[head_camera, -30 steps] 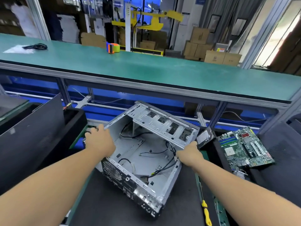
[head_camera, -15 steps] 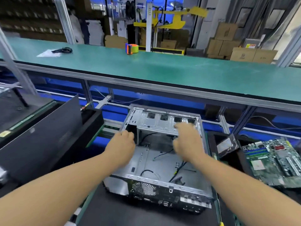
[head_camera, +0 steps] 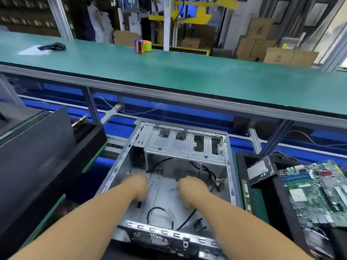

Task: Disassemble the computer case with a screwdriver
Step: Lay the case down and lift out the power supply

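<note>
Both hands (head_camera: 136,186) lower, inside case (head_camera: 230,166).

The case (head_camera: 195,147) at lower centre is bare silver-grey metal, its near edge black with a fine mesh grille; black cables (head_camera: 159,212) loop inside. The board (head_camera: 317,192) at right is green with blue slots and a red patch. The bench (head_camera: 187,72) above is teal; the tape (head_camera: 143,45) on it is orange, blue and green.

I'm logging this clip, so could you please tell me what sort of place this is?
Most likely a factory or electronics teardown workshop: a long green workbench on aluminium framing, stacked cardboard boxes behind it, and an opened computer case beside a removed motherboard.
</note>
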